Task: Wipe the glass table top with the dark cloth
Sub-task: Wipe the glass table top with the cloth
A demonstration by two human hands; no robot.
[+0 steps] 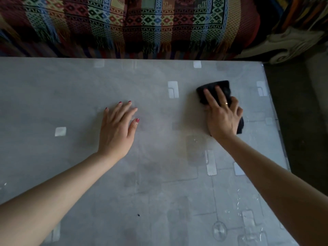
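Head view looks down along two bare forearms onto the glass desk (71, 89). Nearest the person, at the right front corner, small wet-looking specks and streaks (248, 226) show on the glass, so that part seems not yet wiped. Farther out, the left hand (117, 128) lies flat on the desk, fingers straight and spread, holding nothing; it seems to brace the body. To the right and a little beyond it, the right hand (222, 116) presses the dark cloth (215, 89) onto the glass near the far right edge, its grip lying over the cloth, whether curled round it I cannot tell. Wiping looks under way, with much of the surface still dull. Beyond the desk hangs a patterned woven throw (134, 23).
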